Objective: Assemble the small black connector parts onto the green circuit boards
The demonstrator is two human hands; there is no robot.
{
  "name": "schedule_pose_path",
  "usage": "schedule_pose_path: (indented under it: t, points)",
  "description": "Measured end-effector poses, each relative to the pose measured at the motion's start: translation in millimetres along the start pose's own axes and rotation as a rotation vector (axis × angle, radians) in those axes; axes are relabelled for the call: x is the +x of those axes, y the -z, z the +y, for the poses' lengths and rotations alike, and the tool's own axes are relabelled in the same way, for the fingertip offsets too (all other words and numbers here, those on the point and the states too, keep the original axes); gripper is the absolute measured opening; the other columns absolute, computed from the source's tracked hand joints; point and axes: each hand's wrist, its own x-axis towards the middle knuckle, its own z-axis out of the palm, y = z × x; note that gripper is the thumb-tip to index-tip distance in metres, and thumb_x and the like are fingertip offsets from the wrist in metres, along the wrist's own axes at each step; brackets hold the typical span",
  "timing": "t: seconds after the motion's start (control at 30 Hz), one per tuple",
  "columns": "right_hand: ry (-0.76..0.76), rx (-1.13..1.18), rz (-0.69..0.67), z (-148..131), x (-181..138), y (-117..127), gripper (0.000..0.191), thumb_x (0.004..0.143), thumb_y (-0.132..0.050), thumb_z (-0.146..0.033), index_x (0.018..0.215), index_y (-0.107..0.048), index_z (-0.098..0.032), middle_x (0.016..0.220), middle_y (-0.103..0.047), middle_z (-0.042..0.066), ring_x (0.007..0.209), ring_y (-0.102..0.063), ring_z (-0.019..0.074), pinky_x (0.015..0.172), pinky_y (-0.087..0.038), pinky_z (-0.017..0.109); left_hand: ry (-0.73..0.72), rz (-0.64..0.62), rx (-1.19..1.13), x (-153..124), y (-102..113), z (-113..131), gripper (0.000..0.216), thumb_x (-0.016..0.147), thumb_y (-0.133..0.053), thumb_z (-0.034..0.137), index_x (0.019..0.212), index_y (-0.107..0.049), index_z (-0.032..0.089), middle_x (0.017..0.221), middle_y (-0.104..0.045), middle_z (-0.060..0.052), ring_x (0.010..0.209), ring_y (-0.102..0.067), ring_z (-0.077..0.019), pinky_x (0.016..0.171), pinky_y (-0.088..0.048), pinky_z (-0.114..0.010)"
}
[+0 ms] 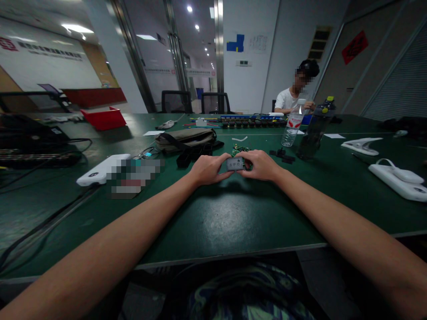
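Head view, left hand (207,170) and right hand (260,165), fingers of both clamped on small grey module (235,164), green table (213,222).

Head-height view forward over table (213,222)

Near table (216,222) gives you open room. Ahead, bag (185,138), bottles (292,126) block; white devices (396,180) crowd your right.

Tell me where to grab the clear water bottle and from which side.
Grip the clear water bottle around its mid-body, below the label, coming from its left. It stands upright, and the dark bottle crowds its right side, so that side is tight.
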Motion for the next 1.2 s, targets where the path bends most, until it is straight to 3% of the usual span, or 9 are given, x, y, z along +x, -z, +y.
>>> schedule_pose_path:
  t: [1.2]
  points:
    - [0.002, 0.027, 0.001, 0.2, -0.2, 0.2, 0.036, 0.081, -0.066, -0.035, 0.113, -0.066, -0.020, 0.070, -0.060, -0.001, 0.067, -0.056, 0.0156, 0.069, -0.038, 0.026, 0.020, -0.003, 0.047, 0.3, -0.6, -0.1, 0.048, 0.091, -0.046, 0.055, 0.117, -0.059, 0.017, 0.072, -0.072, -0.005, 0.064, -0.069, -0.0212, 0.053, -0.040, -0.025]
